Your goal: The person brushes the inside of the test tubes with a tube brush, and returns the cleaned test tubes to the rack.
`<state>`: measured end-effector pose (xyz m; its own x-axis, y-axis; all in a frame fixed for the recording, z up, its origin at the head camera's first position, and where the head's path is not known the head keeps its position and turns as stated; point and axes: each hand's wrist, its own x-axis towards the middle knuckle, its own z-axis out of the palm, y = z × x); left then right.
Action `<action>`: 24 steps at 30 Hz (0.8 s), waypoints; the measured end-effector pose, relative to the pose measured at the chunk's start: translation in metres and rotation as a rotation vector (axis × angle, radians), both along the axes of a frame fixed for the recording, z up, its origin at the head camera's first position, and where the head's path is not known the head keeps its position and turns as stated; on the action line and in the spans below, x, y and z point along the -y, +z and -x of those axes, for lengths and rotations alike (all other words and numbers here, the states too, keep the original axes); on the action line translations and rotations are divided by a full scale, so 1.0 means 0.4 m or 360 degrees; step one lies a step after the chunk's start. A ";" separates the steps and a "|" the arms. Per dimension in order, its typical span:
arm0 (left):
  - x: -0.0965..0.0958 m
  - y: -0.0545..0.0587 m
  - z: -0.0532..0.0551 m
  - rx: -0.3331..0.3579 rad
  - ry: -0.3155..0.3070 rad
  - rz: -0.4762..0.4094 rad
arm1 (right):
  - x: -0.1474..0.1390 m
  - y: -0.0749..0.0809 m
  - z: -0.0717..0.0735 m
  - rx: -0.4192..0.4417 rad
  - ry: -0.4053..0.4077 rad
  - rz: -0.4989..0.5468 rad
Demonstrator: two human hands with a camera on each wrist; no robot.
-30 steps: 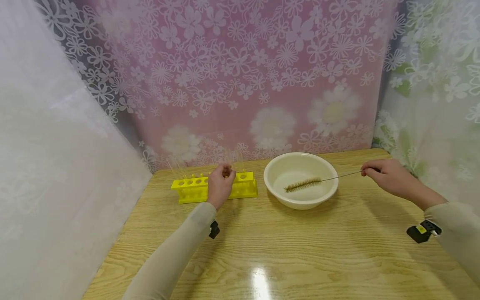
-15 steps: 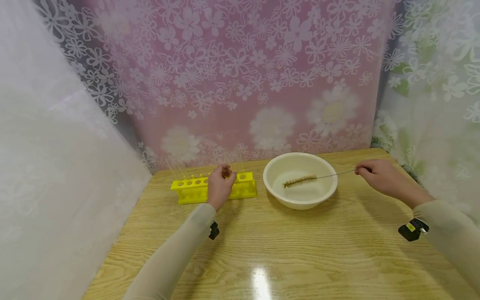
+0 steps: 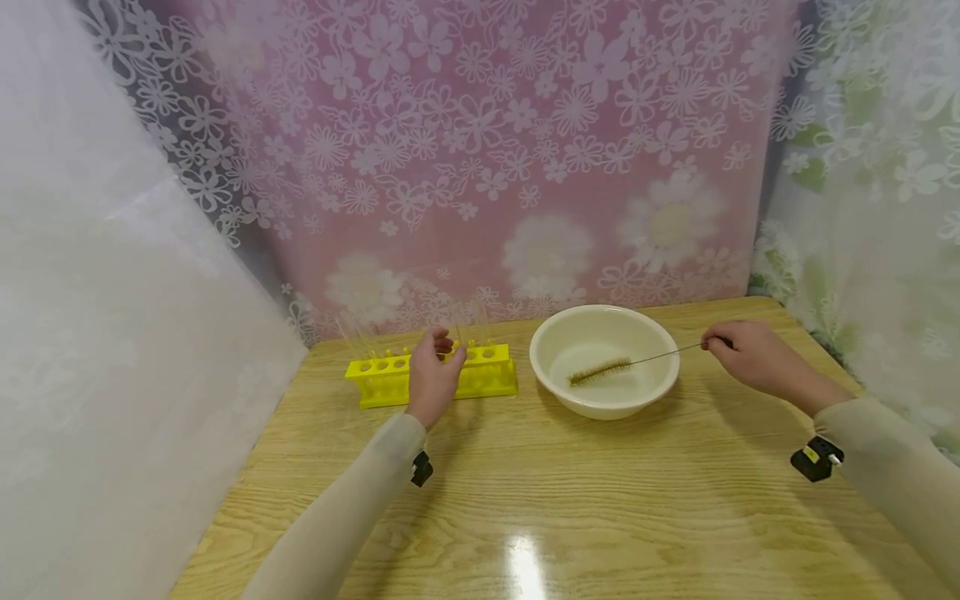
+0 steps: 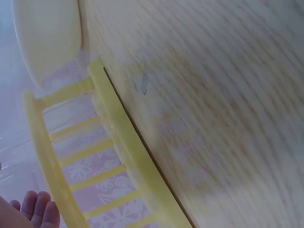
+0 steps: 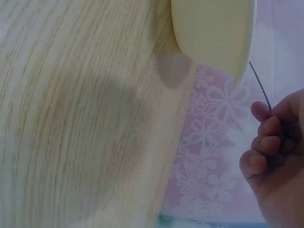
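Note:
My left hand (image 3: 433, 379) is over the middle of a yellow test tube rack (image 3: 382, 386), thumb and fingers apart, with nothing seen between them. Clear glass test tubes (image 3: 481, 323) stand in the rack near both ends, some leaning. Loosely bent fingertips (image 4: 42, 209) show beside the rack's upper rail in the left wrist view. Thumb and fingers of my right hand (image 3: 757, 358) pinch the twisted wire handle of a test tube brush (image 3: 600, 371). The brush's brown bristles hang inside a white bowl (image 3: 604, 408), its wire crossing the right rim.
Everything stands on a wood-grain table (image 3: 570, 492), the bowl just right of the rack. A pink flowered curtain (image 3: 480, 167) hangs behind the table's back edge. White sheeting (image 3: 112, 333) closes the left side, and a flowered sheet (image 3: 885, 208) the right.
My left thumb and fingers have spread apart, and the hand has shifted slightly left and down from the tubes. My right hand has moved left with the brush.

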<state>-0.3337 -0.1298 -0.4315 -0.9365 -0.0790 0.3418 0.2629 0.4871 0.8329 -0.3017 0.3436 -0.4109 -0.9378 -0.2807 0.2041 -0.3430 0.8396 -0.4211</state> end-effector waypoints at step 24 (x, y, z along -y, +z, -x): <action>0.093 -0.015 -0.070 -0.0054 0.0076 0.0306 | 0.007 -0.005 -0.004 -0.0040 0.0058 -0.0067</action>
